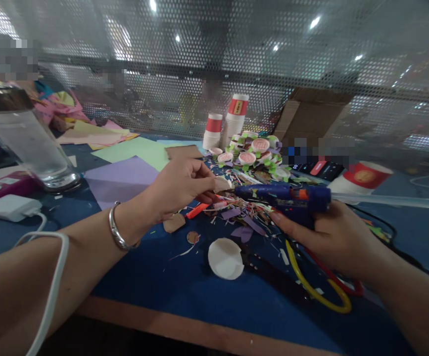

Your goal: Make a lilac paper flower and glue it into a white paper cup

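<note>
My right hand (333, 227) is wrapped round a blue hot glue gun (266, 193), with a clear glue stick (392, 199) sticking out of its back. The gun's nozzle points left and meets a small pale disc (221, 185). Thumb and fingers of my left hand (184, 190) pinch that disc at its edge. Below the hands a white paper circle (225, 258) lies flat on the blue table. Beside it are scissors with yellow and red handles (299, 269), partly under my right hand. Paper scraps (242, 212) lie heaped beneath the gun.
Stacked paper cups (234, 118) and a pile of decorated discs (255, 151) stand behind the scraps. Coloured paper sheets (125, 178) lie left, near a glass bottle (32, 138) and a white charger (10, 207). A tipped paper cup (362, 179) and a phone (320, 168) are right.
</note>
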The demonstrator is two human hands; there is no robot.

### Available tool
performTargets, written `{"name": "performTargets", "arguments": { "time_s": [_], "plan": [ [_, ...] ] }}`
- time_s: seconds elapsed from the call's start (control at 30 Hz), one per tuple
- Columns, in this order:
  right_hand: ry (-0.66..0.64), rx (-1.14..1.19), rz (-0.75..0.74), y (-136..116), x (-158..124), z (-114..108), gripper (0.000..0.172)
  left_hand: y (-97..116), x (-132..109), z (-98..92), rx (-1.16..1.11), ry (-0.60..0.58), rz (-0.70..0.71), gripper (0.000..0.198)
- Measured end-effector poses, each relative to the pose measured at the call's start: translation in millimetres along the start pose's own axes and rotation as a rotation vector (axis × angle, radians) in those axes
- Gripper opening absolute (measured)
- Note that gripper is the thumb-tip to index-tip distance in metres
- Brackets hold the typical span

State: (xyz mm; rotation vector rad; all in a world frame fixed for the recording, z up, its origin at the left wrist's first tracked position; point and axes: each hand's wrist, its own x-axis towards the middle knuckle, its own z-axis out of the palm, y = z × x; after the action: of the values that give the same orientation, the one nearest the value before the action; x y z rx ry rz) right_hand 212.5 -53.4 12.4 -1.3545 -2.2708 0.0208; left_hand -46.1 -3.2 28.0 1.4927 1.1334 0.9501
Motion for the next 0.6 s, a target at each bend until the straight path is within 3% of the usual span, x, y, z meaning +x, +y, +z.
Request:
{"name": "performTargets", "arguments": {
  "time_s": [0.2,0.37,0.5,0.6],
  "plan": [
    [0.030,0.236,0.151,5,6,-11,0.037,-2,3,-1.6,-0.076,0.079,0.067,0.012],
    [0.017,0.492,0.572,28,9,-23,0.050,-9,7,-1.4,-0.169,0.114,0.087,0.010],
    [0.014,0.531,0.715,53,10,-33,0.050,-10,6,3.5,-0.193,0.091,0.062,0.007],
    [-0.027,0.403,0.711,67,11,-34,0.048,-9,5,4.2,-0.183,0.064,0.069,0.007]
  ]
}}
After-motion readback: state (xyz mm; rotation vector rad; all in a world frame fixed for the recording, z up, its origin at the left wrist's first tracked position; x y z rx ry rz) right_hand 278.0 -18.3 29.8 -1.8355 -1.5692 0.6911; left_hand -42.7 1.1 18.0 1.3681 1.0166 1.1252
